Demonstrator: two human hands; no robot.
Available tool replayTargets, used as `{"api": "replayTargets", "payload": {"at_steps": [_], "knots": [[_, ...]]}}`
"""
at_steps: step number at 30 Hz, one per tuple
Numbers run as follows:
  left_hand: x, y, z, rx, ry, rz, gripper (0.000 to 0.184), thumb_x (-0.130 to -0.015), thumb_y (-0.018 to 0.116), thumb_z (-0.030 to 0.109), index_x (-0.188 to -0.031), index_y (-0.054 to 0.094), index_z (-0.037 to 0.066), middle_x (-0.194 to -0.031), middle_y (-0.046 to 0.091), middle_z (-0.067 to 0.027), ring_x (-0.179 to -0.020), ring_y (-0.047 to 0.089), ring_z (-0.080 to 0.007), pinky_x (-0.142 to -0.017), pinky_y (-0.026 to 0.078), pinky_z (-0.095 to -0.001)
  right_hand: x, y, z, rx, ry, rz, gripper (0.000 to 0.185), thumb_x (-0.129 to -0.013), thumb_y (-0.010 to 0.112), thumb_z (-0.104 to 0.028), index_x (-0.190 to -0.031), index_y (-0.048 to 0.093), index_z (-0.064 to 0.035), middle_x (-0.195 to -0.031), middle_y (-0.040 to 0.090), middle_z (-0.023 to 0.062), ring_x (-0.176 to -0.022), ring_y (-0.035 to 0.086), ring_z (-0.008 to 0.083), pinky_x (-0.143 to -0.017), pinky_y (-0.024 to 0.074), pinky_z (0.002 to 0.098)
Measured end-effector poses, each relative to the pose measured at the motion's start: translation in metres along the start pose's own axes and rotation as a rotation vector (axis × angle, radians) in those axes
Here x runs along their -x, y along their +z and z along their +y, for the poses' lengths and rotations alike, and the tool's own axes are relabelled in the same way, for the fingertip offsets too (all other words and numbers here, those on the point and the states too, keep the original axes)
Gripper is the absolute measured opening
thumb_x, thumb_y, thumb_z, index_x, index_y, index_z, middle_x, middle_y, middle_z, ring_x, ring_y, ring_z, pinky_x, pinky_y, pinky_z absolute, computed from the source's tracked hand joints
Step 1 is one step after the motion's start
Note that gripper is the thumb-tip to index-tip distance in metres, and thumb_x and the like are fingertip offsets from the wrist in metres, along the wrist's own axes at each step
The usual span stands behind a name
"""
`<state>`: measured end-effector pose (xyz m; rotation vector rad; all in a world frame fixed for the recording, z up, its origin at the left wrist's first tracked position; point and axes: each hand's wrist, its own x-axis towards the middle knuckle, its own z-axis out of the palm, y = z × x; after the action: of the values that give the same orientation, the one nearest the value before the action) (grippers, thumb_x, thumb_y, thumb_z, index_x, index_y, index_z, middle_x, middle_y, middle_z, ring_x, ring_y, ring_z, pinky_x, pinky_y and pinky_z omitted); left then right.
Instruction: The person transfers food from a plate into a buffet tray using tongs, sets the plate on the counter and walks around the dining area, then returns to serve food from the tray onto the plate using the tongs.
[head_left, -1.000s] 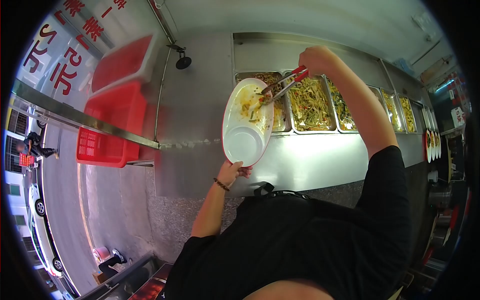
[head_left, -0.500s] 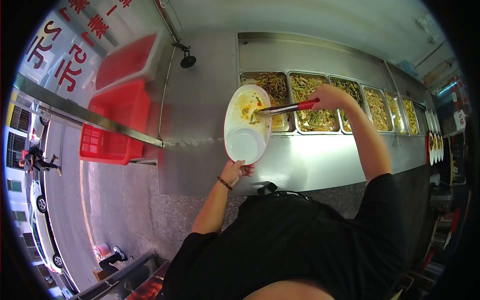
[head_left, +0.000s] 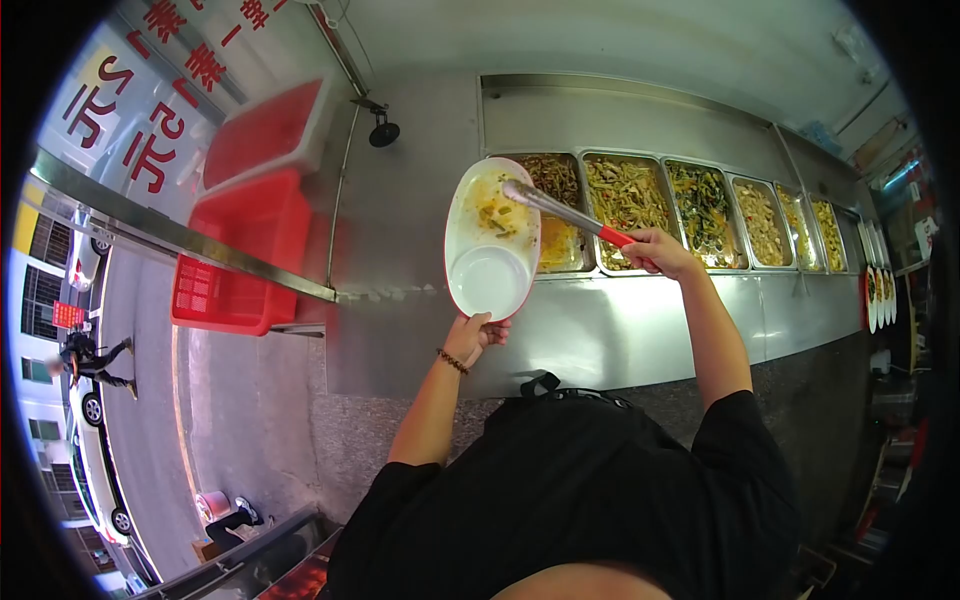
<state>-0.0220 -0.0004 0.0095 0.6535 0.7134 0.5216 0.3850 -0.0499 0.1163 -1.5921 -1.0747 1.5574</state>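
My left hand (head_left: 480,338) grips the near end of a white oval plate (head_left: 455,228) with a red rim, the thumb on top. A round hollow (head_left: 488,283) fills its near half and looks bare. Some vegetable pieces (head_left: 500,216) and oily yellow sauce lie in the far half. My right hand (head_left: 660,252) is closed around the red handle of metal tongs (head_left: 568,212). Their tip is over the plate's far half; whether it touches is unclear. Behind the tongs are a pan of dark shredded food (head_left: 550,180) and a pan of green strips (head_left: 632,200).
More food pans (head_left: 706,212) run rightward along the steel counter (head_left: 430,215). White plates (head_left: 880,290) with food stand at the far right. A red plastic crate (head_left: 245,250) is at left, near a black round fixture (head_left: 384,132). A person (head_left: 95,362) is on the street.
My right hand has come lower, nearer my body, and the tongs now slant up toward the plate's far end. The plate has stayed nearly in place. The view has shifted slightly.
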Motion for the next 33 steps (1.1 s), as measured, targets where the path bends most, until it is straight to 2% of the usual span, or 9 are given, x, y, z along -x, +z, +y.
{"api": "replayTargets", "payload": {"at_steps": [5, 8, 10, 11, 13, 14, 16, 19, 33], "knots": [[-0.002, -0.004, -0.004, 0.042, -0.009, 0.025, 0.030, -0.095, 0.046, 0.013, -0.118, 0.051, -0.006, -0.095, 0.065, -0.0174, -0.078, 0.063, -0.0228, -0.068, 0.054, -0.0366, -0.003, -0.011, 0.007, -0.127, -0.051, 0.126, 0.020, -0.090, 0.066, -0.016, -0.105, 0.066, -0.0024, -0.062, 0.052, -0.0031, -0.045, 0.038, 0.0018, -0.038, 0.0268, 0.0190], [0.002, -0.004, -0.005, 0.044, 0.006, 0.042, 0.030, -0.095, 0.046, 0.013, -0.118, 0.052, -0.005, -0.096, 0.065, -0.0171, -0.078, 0.063, -0.0225, -0.068, 0.054, -0.0364, -0.010, -0.012, 0.007, -0.016, -0.062, 0.227, 0.025, -0.090, 0.065, -0.016, -0.110, 0.067, -0.0004, -0.065, 0.054, -0.0031, -0.049, 0.042, 0.0020, -0.042, 0.0309, 0.0197], [0.004, -0.005, -0.005, 0.043, 0.007, 0.049, 0.031, -0.095, 0.046, 0.014, -0.118, 0.052, -0.005, -0.096, 0.065, -0.0169, -0.078, 0.063, -0.0224, -0.068, 0.054, -0.0363, -0.024, -0.010, 0.020, 0.194, -0.101, 0.421, 0.030, -0.089, 0.067, -0.019, -0.116, 0.068, -0.0048, -0.062, 0.055, -0.0016, -0.051, 0.048, 0.0044, -0.044, 0.0376, 0.0235], [0.004, -0.005, -0.006, 0.042, 0.009, 0.057, 0.031, -0.095, 0.046, 0.014, -0.118, 0.052, -0.005, -0.096, 0.065, -0.0166, -0.078, 0.063, -0.0224, -0.068, 0.054, -0.0362, -0.030, -0.010, 0.027, 0.195, -0.101, 0.421, 0.030, -0.089, 0.067, -0.019, -0.116, 0.068, -0.0048, -0.062, 0.055, -0.0016, -0.051, 0.048, 0.0044, -0.044, 0.0376, 0.0235], [0.005, -0.007, -0.006, 0.048, 0.016, 0.054, 0.030, -0.095, 0.046, 0.014, -0.117, 0.053, -0.005, -0.096, 0.065, -0.0166, -0.078, 0.063, -0.0223, -0.068, 0.054, -0.0360, -0.041, -0.008, 0.037, 0.540, -0.117, 0.616, 0.027, -0.085, 0.070, -0.023, -0.107, 0.071, -0.0062, -0.070, 0.065, 0.0092, -0.063, 0.062, 0.0201, -0.061, 0.0476, 0.0358], [0.005, -0.008, -0.007, 0.051, 0.023, 0.053, 0.030, -0.095, 0.046, 0.014, -0.117, 0.053, -0.005, -0.096, 0.065, -0.0165, -0.078, 0.063, -0.0222, -0.068, 0.054, -0.0359, -0.045, -0.007, 0.042, 0.541, -0.116, 0.614, 0.027, -0.085, 0.070, -0.023, -0.107, 0.071, -0.0062, -0.070, 0.065, 0.0092, -0.063, 0.062, 0.0201, -0.061, 0.0476, 0.0358], [0.005, -0.011, -0.008, 0.056, 0.022, 0.055, 0.030, -0.095, 0.047, 0.014, -0.117, 0.053, -0.005, -0.096, 0.065, -0.0167, -0.078, 0.063, -0.0222, -0.068, 0.054, -0.0358, -0.050, 0.003, 0.046, 0.719, -0.099, 0.698, 0.028, -0.081, 0.073, -0.025, -0.104, 0.071, -0.0092, -0.075, 0.066, 0.0180, -0.071, 0.065, 0.0336, -0.068, 0.0495, 0.0434], [0.004, -0.014, -0.008, 0.070, 0.025, 0.059, 0.030, -0.095, 0.047, 0.014, -0.116, 0.053, -0.005, -0.095, 0.066, -0.0169, -0.078, 0.064, -0.0220, -0.068, 0.054, -0.0355, -0.054, 0.015, 0.049, 0.813, -0.118, 0.750, 0.027, -0.079, 0.072, -0.025, -0.099, 0.071, -0.0079, -0.078, 0.067, 0.0208, -0.074, 0.064, 0.0389, -0.069, 0.0495, 0.0464], [-0.014, -0.034, 0.001, 0.114, 0.087, 0.147, 0.027, -0.094, 0.047, 0.012, -0.111, 0.055, -0.007, -0.092, 0.065, -0.0170, -0.075, 0.063, -0.0229, -0.067, 0.054, -0.0350, -0.042, 0.035, 0.063, 0.813, -0.109, 0.854, 0.039, -0.081, 0.071, -0.023, -0.116, 0.065, -0.0086, -0.076, 0.067, 0.0202, -0.074, 0.065, 0.0405, -0.067, 0.0499, 0.0486]]}}
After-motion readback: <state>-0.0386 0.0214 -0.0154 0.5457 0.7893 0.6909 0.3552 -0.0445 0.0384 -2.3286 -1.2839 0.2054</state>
